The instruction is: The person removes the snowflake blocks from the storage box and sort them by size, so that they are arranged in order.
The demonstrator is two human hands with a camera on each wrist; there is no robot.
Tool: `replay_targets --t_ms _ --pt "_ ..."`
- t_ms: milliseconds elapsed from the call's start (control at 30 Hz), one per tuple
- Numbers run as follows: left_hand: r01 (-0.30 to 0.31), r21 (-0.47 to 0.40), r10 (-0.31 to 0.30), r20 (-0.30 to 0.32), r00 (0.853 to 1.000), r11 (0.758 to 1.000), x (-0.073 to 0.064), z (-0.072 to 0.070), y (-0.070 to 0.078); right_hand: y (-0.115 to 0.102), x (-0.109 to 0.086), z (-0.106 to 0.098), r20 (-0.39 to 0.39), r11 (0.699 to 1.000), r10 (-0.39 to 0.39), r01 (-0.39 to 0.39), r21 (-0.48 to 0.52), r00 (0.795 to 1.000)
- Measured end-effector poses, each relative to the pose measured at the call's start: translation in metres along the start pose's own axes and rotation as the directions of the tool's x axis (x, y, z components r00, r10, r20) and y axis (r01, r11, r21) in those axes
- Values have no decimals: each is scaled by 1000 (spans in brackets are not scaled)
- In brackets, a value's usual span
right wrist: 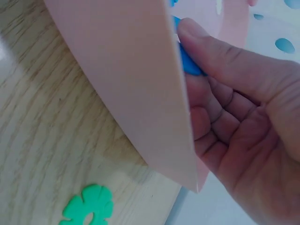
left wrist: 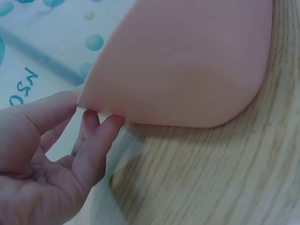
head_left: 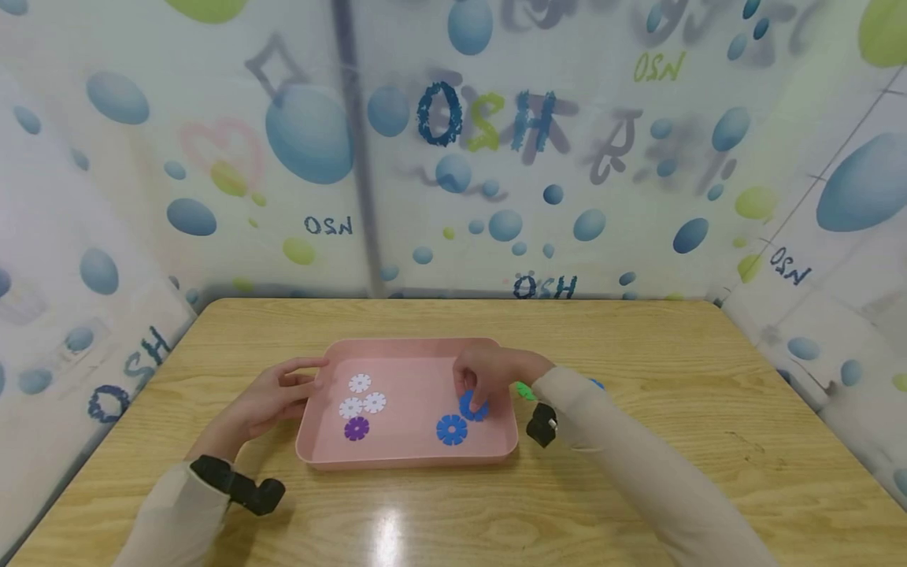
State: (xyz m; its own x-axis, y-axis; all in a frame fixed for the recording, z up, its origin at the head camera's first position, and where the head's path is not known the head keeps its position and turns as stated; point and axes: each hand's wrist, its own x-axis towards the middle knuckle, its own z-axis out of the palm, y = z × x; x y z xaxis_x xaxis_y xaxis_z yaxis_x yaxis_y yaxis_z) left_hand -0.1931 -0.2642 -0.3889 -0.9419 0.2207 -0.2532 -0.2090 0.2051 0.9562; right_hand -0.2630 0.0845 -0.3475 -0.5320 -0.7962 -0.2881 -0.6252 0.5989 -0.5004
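Note:
A pink tray [head_left: 407, 450] lies on the table with notched plastic flower discs in it. My left hand [head_left: 272, 398] is at the tray's left side; in the left wrist view its fingers hold the tray wall [left wrist: 178, 75] near a corner. My right hand [head_left: 489, 370] reaches over the right rim and pinches a blue disc [head_left: 473, 407] between thumb and fingers. Another blue disc [head_left: 452, 430] lies just in front of it. On the tray's left half are a purple disc [head_left: 357, 428] and several white discs [head_left: 374, 402].
Right of the tray, a green disc [right wrist: 96, 201] lies on the wooden table [head_left: 638, 488]. A bit of a blue disc [head_left: 597, 384] shows behind the right sleeve [head_left: 609, 425]. A patterned backdrop [head_left: 425, 205] rises behind the table.

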Motion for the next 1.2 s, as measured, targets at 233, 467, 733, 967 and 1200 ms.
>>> replay_targets --t_ms 233,467,733,967,1200 --pt "9 0 -9 -8 1000 1000 0 0 0 3 -10 -8 -37 995 16 -12 96 999" --pt "6 10 -6 3 1000 1000 -2 0 1 5 -22 -18 -55 993 17 -11 116 998" --pt "12 8 -12 6 1000 1000 -2 1 3 13 -48 -28 -78 987 1 12 161 997" --pt "9 12 -9 7 1000 1000 0 1 2 29 -78 -31 -118 982 39 -16 189 992" --pt "-1 18 1 10 1000 1000 -1 1 2 57 -107 -27 -129 962 92 -55 266 987"
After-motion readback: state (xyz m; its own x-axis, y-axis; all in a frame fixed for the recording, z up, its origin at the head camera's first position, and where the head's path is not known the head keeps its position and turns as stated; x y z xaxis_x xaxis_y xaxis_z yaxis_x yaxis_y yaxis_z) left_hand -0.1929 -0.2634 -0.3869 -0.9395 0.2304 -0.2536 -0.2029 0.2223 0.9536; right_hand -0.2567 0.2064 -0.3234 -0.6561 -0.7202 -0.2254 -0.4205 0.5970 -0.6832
